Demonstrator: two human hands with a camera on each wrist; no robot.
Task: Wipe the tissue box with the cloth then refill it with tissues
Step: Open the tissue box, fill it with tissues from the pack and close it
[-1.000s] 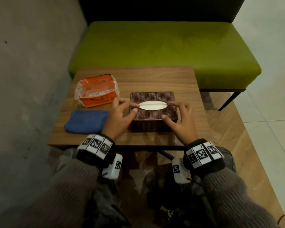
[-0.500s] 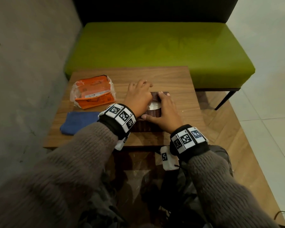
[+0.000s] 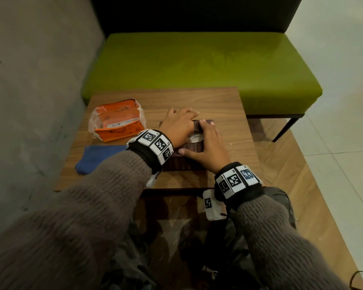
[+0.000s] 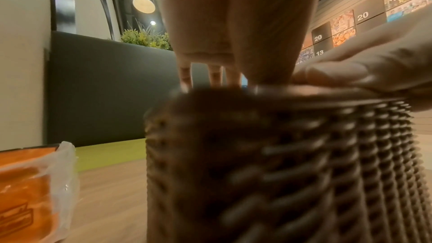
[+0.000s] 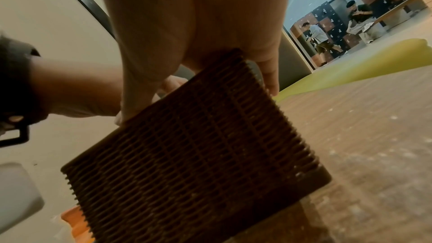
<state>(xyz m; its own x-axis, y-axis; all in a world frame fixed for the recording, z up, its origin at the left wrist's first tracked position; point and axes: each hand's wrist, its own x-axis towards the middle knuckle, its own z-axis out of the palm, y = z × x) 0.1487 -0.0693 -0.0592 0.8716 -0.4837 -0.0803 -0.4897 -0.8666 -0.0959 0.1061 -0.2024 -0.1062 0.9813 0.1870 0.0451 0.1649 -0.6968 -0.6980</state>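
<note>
The brown wicker tissue box (image 3: 190,147) stands in the middle of the wooden table (image 3: 231,122). My left hand (image 3: 181,124) lies over its top, fingers (image 4: 211,76) hooked down past the far edge. My right hand (image 3: 206,140) grips the box's right part, thumb (image 5: 131,106) on the near edge and fingers over the far edge. A strip of white (image 3: 194,139) shows between the hands. The blue cloth (image 3: 99,156) lies at the table's near left. The orange tissue pack (image 3: 116,123) sits behind it. Up close the box's weave (image 5: 194,145) fills the right wrist view.
A green bench (image 3: 197,68) stands right behind the table, and a grey wall (image 3: 29,101) runs along the left. The orange pack (image 4: 28,191) lies close to the left of the box (image 4: 268,163). Bare wood shows on the table's right side and far edge.
Both hands went from the box's two ends onto its top, the left arm reaching across it. Over the last half second they have barely shifted.
</note>
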